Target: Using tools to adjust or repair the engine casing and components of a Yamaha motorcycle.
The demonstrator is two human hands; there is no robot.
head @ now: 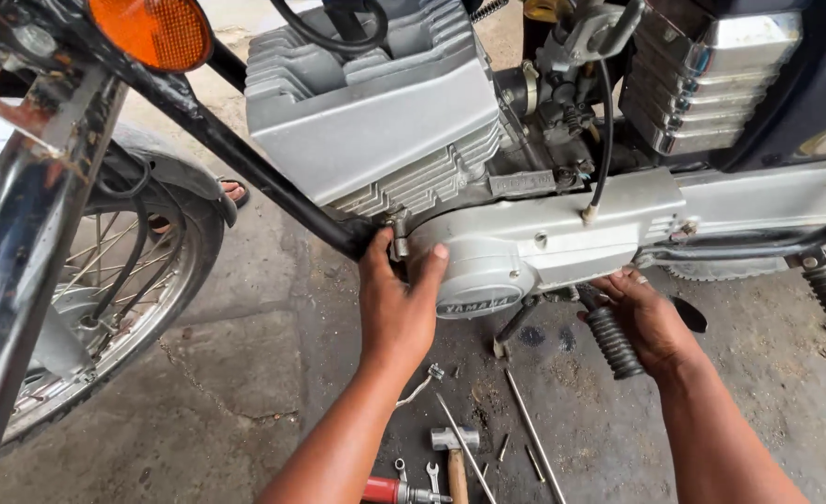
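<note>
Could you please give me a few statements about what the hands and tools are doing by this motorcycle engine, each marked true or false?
1. The left hand rests on the round silver engine cover. True.
2. The right hand holds the hammer. False: the hammer lies on the concrete floor between the forearms, and the right hand is under the engine beside the ribbed black footpeg.
3. An orange reflector shows at the top left. True.
4. The front wheel is off the motorcycle. False: the spoked front wheel is in place at the left.
5. Small spanners lie on the floor near the hammer. True.
</note>
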